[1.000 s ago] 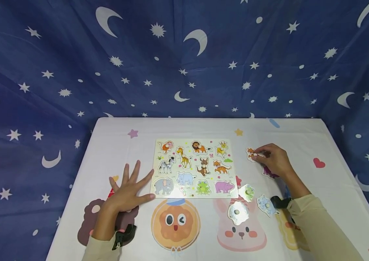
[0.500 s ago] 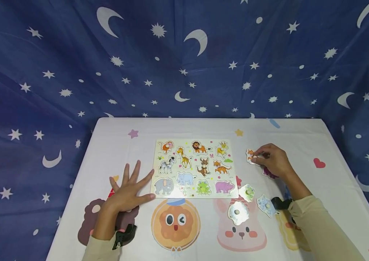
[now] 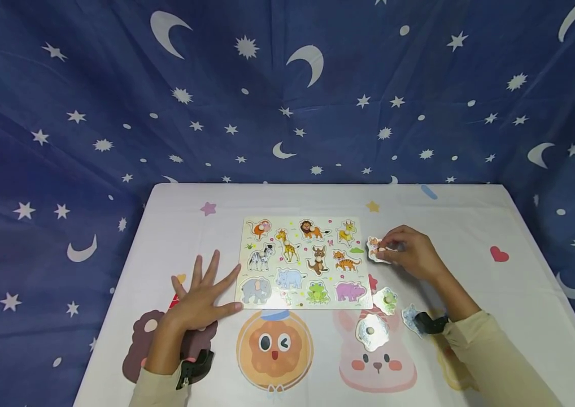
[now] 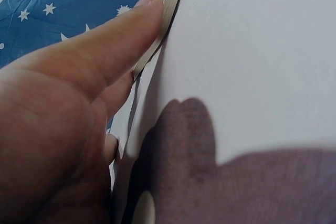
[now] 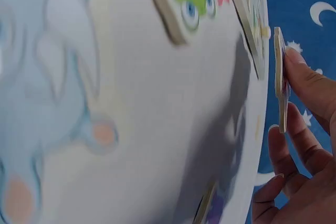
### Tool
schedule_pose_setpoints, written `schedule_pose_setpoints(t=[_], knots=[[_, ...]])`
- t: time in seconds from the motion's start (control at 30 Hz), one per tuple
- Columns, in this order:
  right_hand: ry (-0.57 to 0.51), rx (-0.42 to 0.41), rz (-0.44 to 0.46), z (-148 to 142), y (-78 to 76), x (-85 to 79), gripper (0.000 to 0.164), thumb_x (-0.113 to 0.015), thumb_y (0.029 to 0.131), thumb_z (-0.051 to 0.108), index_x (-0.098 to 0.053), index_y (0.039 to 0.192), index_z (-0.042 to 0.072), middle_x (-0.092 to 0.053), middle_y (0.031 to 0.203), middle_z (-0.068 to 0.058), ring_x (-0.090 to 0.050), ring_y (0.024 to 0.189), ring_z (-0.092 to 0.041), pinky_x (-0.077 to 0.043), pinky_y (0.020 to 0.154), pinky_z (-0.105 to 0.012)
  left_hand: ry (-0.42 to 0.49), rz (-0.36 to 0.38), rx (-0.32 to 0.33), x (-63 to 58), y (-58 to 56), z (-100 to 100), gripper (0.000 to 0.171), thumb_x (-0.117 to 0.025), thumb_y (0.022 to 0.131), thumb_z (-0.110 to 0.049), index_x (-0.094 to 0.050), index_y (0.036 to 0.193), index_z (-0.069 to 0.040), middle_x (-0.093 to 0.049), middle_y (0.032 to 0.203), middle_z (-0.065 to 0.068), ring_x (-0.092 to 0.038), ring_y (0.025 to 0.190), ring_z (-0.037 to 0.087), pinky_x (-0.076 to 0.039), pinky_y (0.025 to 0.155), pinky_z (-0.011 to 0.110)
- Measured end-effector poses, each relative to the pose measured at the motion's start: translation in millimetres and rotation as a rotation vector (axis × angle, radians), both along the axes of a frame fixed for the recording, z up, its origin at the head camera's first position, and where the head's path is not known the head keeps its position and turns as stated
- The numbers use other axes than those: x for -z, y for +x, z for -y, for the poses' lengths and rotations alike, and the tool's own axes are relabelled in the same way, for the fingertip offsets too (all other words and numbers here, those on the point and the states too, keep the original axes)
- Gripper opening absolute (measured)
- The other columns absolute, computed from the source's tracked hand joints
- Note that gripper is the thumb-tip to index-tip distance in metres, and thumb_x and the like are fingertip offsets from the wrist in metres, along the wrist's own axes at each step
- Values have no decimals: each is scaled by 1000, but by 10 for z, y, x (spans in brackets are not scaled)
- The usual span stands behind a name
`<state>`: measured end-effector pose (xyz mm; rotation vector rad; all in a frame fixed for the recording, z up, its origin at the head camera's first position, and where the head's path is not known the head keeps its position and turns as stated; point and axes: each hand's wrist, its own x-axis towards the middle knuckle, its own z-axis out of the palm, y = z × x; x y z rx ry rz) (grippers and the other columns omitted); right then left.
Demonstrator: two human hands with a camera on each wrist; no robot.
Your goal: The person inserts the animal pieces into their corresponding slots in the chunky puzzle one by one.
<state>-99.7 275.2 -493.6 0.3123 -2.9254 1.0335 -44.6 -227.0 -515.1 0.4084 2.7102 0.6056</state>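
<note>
My right hand [image 3: 412,251] pinches an orange tiger-like puzzle piece [image 3: 375,249] by the thumb and finger, just off the right edge of a wooden animal puzzle board [image 3: 287,221]. In the right wrist view that piece [image 5: 280,72] is seen edge-on, raised above the cloth. My left hand [image 3: 201,305] lies with fingers spread at the board's left side, its thumb and index finger touching the edge. Several animals on the board, such as the lion [image 3: 310,229] and the giraffe [image 3: 287,246], seem to be knobbed pieces in their places.
Loose knobbed pieces lie right of the board's lower corner: a green frog [image 3: 385,301], a glare-covered piece [image 3: 371,332] and a blue one [image 3: 410,317] partly behind the right wrist strap. A purple piece [image 5: 215,208] shows under the right hand. The tablecloth [image 3: 191,226] has printed cartoons.
My right hand has moved left toward the board, carrying the tiger-like piece from its earlier spot on the cloth. The left hand has stayed still.
</note>
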Motion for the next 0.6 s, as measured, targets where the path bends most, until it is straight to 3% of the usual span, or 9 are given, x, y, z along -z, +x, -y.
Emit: schedule_pose_setpoints(t=[0.27,0.6], knots=[[-7,-37,54,158,28,7,18,-88,80,19,-78,94,14,-70,95,0,-61,91,-17,-49,83,-38,3,3,6,12,9,7,85,-63,87,-70,-32,159,-37,7,173,13,19,153,53,21,96,88],[-22,-110,53,382,21,20,21,-89,79,20,-78,97,16,-71,93,4,-63,87,-15,-53,79,-34,1,-9,-4,12,7,-2,87,-63,85,-71,-33,159,-37,5,173,13,18,154,53,20,97,88]])
